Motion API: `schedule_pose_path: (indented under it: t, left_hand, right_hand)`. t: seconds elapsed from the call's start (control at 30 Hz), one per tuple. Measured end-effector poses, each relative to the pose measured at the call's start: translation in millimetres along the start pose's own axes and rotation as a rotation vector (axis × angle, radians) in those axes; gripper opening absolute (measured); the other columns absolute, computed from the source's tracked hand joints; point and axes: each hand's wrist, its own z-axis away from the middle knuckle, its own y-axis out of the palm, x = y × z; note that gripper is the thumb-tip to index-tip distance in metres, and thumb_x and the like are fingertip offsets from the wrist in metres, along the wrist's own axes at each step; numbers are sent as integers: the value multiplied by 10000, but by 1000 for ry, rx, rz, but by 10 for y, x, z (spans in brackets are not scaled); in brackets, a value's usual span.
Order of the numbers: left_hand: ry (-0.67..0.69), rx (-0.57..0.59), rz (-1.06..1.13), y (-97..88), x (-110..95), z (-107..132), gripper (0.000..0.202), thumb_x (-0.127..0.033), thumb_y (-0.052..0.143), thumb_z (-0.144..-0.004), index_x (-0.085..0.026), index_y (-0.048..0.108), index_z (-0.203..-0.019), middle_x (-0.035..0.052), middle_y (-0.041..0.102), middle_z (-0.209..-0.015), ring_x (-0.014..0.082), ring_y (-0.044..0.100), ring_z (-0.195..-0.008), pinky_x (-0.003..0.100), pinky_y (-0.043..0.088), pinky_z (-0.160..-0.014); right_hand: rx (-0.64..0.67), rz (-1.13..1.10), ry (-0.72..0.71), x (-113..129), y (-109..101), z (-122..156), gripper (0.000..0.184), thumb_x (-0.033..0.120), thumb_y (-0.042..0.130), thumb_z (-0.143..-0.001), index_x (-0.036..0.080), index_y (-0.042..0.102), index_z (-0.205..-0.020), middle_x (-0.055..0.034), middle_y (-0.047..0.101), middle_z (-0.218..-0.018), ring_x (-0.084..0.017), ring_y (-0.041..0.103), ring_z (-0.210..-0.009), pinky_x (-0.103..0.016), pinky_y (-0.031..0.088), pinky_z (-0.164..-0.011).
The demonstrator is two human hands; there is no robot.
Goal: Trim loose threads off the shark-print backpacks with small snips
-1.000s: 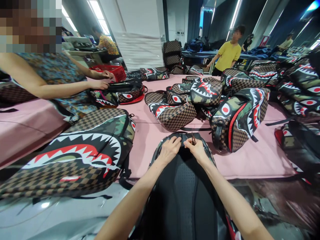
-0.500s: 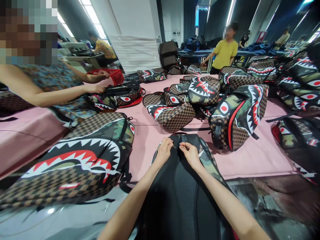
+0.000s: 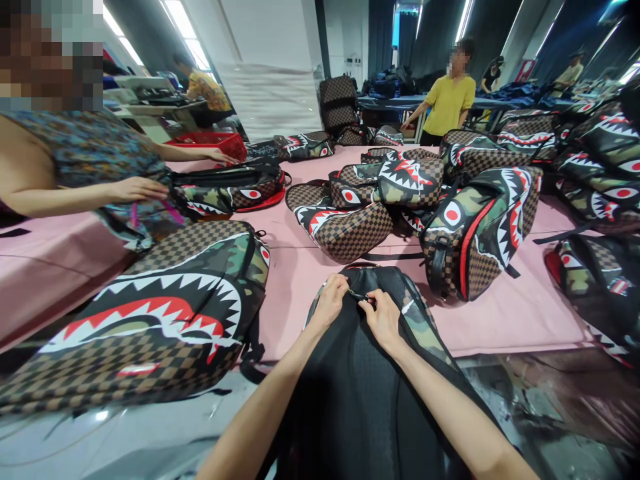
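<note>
A black backpack [image 3: 370, 393] with camouflage sides lies back-up in front of me, its top resting on the pink table [image 3: 500, 320]. My left hand [image 3: 330, 303] and my right hand [image 3: 383, 319] meet at the bag's top edge. Both are closed in a pinch on a small dark piece [image 3: 361, 295] there, probably a zipper pull or a small tool. What exactly sits between the fingers is too small to name.
A large shark-mouth backpack [image 3: 150, 313] lies at my left. Several more shark-print bags [image 3: 475, 227] are heaped across the table's middle and right. A person at the left [image 3: 90, 173] handles another bag [image 3: 235, 187]. A person in a yellow shirt [image 3: 447, 100] stands at the back.
My hands have drawn closer together at the bag's top. The person at the left has pulled one hand back toward their body and reached the other toward the red basket.
</note>
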Motion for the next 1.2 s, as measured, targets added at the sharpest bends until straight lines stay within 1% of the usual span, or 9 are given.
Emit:
schedule_pose_path:
  t: [0.37,0.57,0.67,0.73,0.8,0.9,0.97,1.07,1.2]
  left_hand:
    - [-18,-17,71,7,-21,6,223,-282,392,-857,-189,471,-671,51,527,-890,165,513,-935,304,397,-862]
    - [-147,-193,92,-151,-116,26,296,-334,317,-881,-185,542,-761,45,548,-902,162,536,-906,287,420,-844]
    - [-133,-156,-127,-279,-237,341,265,-367,409,-848,-198,590,-940,70,552,-1098,204,517,-1037,310,414,-869]
    - [-119,-70,-401,-370,-309,677,410,-364,569,-757,-206,540,-1135,102,524,-1217,257,504,-1092,331,420,-846]
    - [-217,-14,-659,-494,-370,1016,522,-330,623,-723,-190,500,-1210,134,602,-1104,272,585,-941,316,436,-713]
    - [-408,74,-903,-762,-505,1312,323,-340,546,-793,-196,595,-1078,88,663,-784,226,602,-627,274,357,-525]
    - [-367,68,-992,-947,-657,1300,233,-348,492,-829,-223,631,-969,62,652,-769,207,589,-612,263,309,-499]
    - [-214,-118,-1169,-1122,-898,1060,260,-328,399,-874,-225,628,-942,65,620,-815,203,568,-676,276,279,-509]
    - [-232,-230,-1303,-1135,-971,716,289,-322,370,-885,-198,630,-918,73,580,-784,206,524,-642,290,230,-493]
  right_hand:
    - [16,57,-39,-33,71,-27,117,306,533,-827,215,596,-862,-23,619,-799,-175,539,-790,-261,372,-689]
    - [32,-181,46,-44,6,-61,148,336,519,-806,205,583,-827,-14,601,-777,-169,537,-745,-271,386,-686]
    - [5,-472,156,-72,-54,-144,261,378,593,-729,185,552,-900,8,569,-736,-147,524,-679,-260,407,-650]
    - [0,-605,213,-93,-83,-219,382,373,646,-670,167,545,-975,29,536,-682,-131,499,-619,-255,411,-623]
    - [44,-669,228,-103,-98,-299,374,362,644,-665,154,577,-969,23,550,-675,-129,505,-613,-260,420,-637]
    - [116,-659,161,-64,-84,-431,269,365,554,-741,158,637,-892,-34,637,-820,-166,574,-763,-301,436,-758]
    - [138,-584,42,8,-49,-545,264,334,487,-792,184,650,-934,-52,642,-998,-185,572,-933,-334,409,-870]
    - [239,-481,-211,150,31,-770,280,282,475,-809,232,644,-1027,-34,551,-1235,-184,441,-1188,-357,303,-1014]
    - [532,-690,-297,234,116,-1066,365,378,416,-867,210,584,-1144,-69,609,-1161,-178,523,-1116,-379,347,-992]
